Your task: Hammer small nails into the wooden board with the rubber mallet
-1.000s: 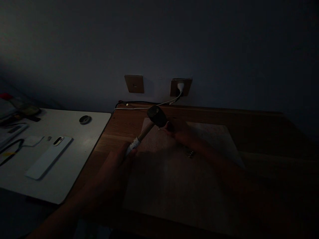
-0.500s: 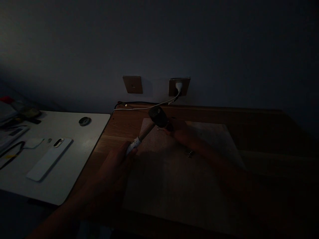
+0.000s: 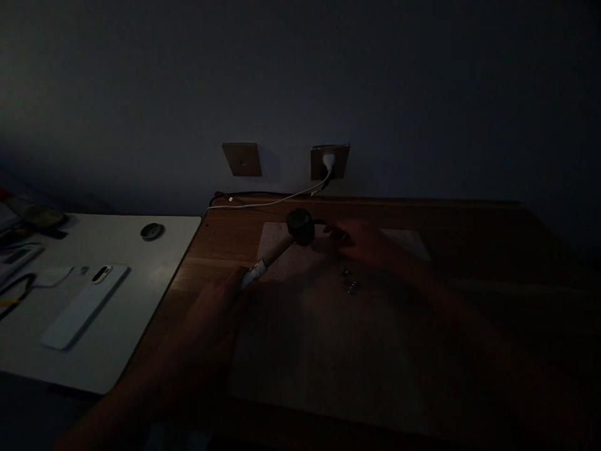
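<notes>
The scene is very dim. My left hand [image 3: 223, 294] is closed around the pale wrapped grip of a mallet [image 3: 278, 250], its dark, blunt head [image 3: 300, 227] raised over the far part of a wooden board [image 3: 323, 351]. Just right of that head is my right hand [image 3: 359, 241], its fingers bent with a dark gap between thumb and forefinger; I make out nothing held in it. Several small shiny metal pieces, which look like screws or nails [image 3: 350, 287], lie on the board below the right hand.
The board rests on a brown wooden table [image 3: 206, 250]. To the left, a white tabletop [image 3: 131, 300] carries a phone [image 3: 84, 307], a small round dark item [image 3: 152, 232] and cables. A white plug [image 3: 328, 161] sits in the wall socket, its cord running along the table's back edge.
My right hand has moved right, away from the mallet head, and its fingers have loosened. The mallet head has turned slightly. A small nail-like piece seen beside the head no longer shows.
</notes>
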A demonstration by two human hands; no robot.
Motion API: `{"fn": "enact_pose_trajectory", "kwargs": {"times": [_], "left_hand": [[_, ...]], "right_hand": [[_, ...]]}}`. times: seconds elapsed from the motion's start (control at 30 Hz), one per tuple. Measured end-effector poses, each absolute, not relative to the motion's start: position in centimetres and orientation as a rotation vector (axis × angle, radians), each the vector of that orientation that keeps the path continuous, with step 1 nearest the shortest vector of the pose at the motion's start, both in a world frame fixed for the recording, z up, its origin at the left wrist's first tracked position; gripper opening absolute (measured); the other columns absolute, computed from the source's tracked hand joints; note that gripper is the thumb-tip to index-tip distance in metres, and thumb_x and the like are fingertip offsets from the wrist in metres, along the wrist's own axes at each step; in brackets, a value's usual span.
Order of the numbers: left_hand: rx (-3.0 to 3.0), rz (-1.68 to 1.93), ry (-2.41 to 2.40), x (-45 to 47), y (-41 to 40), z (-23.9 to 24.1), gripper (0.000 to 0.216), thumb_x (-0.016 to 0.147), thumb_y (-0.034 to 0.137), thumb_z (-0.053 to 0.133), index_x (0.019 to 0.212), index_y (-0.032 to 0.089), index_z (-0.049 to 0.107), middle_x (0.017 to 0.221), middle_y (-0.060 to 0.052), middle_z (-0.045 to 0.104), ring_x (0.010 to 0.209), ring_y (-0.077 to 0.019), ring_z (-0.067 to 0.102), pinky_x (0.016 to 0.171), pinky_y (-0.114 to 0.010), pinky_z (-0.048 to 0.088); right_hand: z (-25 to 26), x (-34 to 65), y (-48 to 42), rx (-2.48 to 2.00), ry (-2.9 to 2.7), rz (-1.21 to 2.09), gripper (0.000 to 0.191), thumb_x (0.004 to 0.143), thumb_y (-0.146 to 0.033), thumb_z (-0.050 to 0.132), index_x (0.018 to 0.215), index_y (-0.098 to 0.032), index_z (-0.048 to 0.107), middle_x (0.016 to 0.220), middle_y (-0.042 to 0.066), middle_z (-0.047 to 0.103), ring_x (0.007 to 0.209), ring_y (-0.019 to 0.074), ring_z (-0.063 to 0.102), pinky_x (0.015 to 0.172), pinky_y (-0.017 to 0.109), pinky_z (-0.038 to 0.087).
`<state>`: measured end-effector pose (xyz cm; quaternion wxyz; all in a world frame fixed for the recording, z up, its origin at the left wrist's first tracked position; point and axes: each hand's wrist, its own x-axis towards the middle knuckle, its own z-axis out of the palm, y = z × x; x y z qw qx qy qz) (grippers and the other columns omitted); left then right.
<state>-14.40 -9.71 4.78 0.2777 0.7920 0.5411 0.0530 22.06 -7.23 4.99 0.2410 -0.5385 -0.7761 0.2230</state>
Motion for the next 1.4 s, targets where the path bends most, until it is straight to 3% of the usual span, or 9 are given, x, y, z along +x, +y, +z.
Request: {"fn": "enact_pose_trajectory", "kwargs": {"times": [0.07, 0.17, 0.27, 0.43, 0.6, 0.83, 1.1, 1.4], "left_hand": [[2.141, 0.144, 1.444, -14.4, -9.7, 4.7, 0.023, 0.098, 0.035, 0.048, 0.11, 0.023, 0.063, 0.107, -0.009, 0.078, 0.091, -0.0267, 0.075, 0.072, -0.032, 0.052], [2.162, 0.156, 1.419, -14.2, -9.8, 5.0, 0.024, 0.099, 0.039, 0.048, 0.109, 0.023, 0.063, 0.1, -0.007, 0.078, 0.085, -0.0257, 0.074, 0.069, -0.031, 0.05], [2.123, 0.209, 1.416, -14.0, -10.1, 5.6, 0.024, 0.099, 0.039, 0.048, 0.108, 0.023, 0.064, 0.102, -0.007, 0.078, 0.087, -0.0249, 0.075, 0.071, -0.03, 0.051], [2.076, 0.189, 1.461, -14.2, -10.4, 6.1, 0.029, 0.099, 0.045, 0.048, 0.105, 0.023, 0.066, 0.099, -0.008, 0.079, 0.085, -0.0267, 0.074, 0.069, -0.031, 0.052], [2.026, 0.264, 1.418, -15.0, -10.4, 5.6, 0.031, 0.101, 0.047, 0.05, 0.11, 0.024, 0.068, 0.109, -0.007, 0.079, 0.092, -0.0256, 0.074, 0.077, -0.031, 0.056], [2.031, 0.264, 1.425, -15.3, -10.4, 5.7, 0.032, 0.101, 0.047, 0.05, 0.111, 0.023, 0.069, 0.106, -0.007, 0.078, 0.087, -0.0247, 0.073, 0.077, -0.031, 0.056], [2.025, 0.249, 1.423, -15.4, -10.5, 5.5, 0.03, 0.101, 0.046, 0.05, 0.108, 0.023, 0.067, 0.098, -0.006, 0.078, 0.082, -0.0247, 0.074, 0.068, -0.03, 0.05], [1.997, 0.216, 1.453, -15.1, -10.4, 5.6, 0.036, 0.102, 0.051, 0.047, 0.116, 0.023, 0.066, 0.105, -0.007, 0.079, 0.087, -0.0265, 0.075, 0.067, -0.031, 0.047]], "right_hand": [[5.9, 22.7, -8.2, -1.438, -2.253, 0.651, 0.026, 0.087, -0.014, 0.066, 0.109, -0.021, 0.077, 0.108, 0.009, 0.079, 0.098, 0.0254, 0.073, 0.09, 0.037, 0.056], [6.7, 22.6, -9.5, -1.396, -2.419, 0.725, 0.025, 0.09, -0.015, 0.063, 0.109, -0.022, 0.078, 0.108, 0.009, 0.078, 0.098, 0.0243, 0.072, 0.092, 0.037, 0.054], [6.6, 22.2, -10.1, -1.365, -2.501, 0.797, 0.033, 0.085, -0.008, 0.062, 0.109, -0.022, 0.079, 0.109, 0.008, 0.077, 0.1, 0.0241, 0.072, 0.093, 0.037, 0.054], [5.8, 21.8, -9.9, -1.276, -2.492, 0.8, 0.034, 0.078, 0.0, 0.063, 0.092, -0.026, 0.08, 0.101, 0.005, 0.077, 0.096, 0.0255, 0.072, 0.09, 0.039, 0.054], [5.5, 21.7, -9.2, -1.362, -2.513, 0.771, 0.028, 0.083, -0.007, 0.066, 0.098, -0.025, 0.08, 0.1, 0.007, 0.076, 0.09, 0.025, 0.072, 0.082, 0.037, 0.055], [4.4, 21.7, -7.4, -1.421, -2.506, 0.491, 0.023, 0.082, -0.011, 0.07, 0.098, -0.023, 0.08, 0.102, 0.01, 0.074, 0.087, 0.0245, 0.07, 0.081, 0.038, 0.054], [2.2, 20.1, -5.9, -1.301, -1.922, 0.674, 0.015, 0.081, -0.028, 0.074, 0.093, -0.019, 0.073, 0.094, 0.007, 0.078, 0.083, 0.0238, 0.073, 0.076, 0.035, 0.056], [1.4, 19.6, -5.9, -1.298, -1.982, 0.542, 0.006, 0.083, -0.024, 0.07, 0.087, -0.022, 0.074, 0.093, 0.007, 0.078, 0.087, 0.0243, 0.073, 0.08, 0.036, 0.054]]}}
